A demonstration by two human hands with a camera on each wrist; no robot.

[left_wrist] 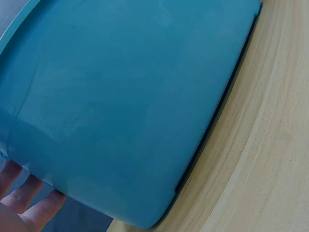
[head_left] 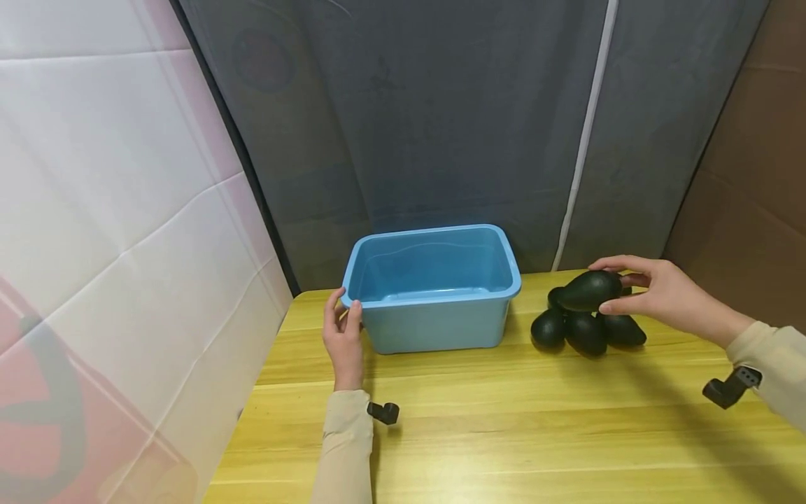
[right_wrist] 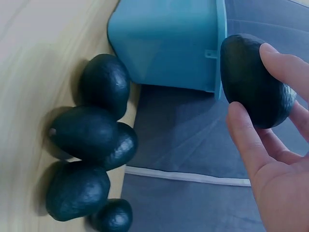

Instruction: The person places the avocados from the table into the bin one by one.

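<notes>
The hands are apart: the left hand [head_left: 343, 336] grips the near-left corner rim of the empty blue plastic tub [head_left: 434, 292], steadying it; the right hand [head_left: 661, 294] pinches one dark green, pear-shaped avocado [head_left: 590, 290], lifted just above the pile [head_left: 585, 327]. To do this well, I judge the pinch should stay firm across the fruit's broad belly and the tub braced. From the held fruit, the tub lies at nine o'clock. Counted: one tub, one avocado aloft, five on the yellow wooden surface [head_left: 504, 420].

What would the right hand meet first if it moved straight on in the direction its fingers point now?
Holding an avocado, the right hand points left. Probably it would first meet the blue bin; the avocado seems about level with the rim, though depth is uncertain.
</notes>
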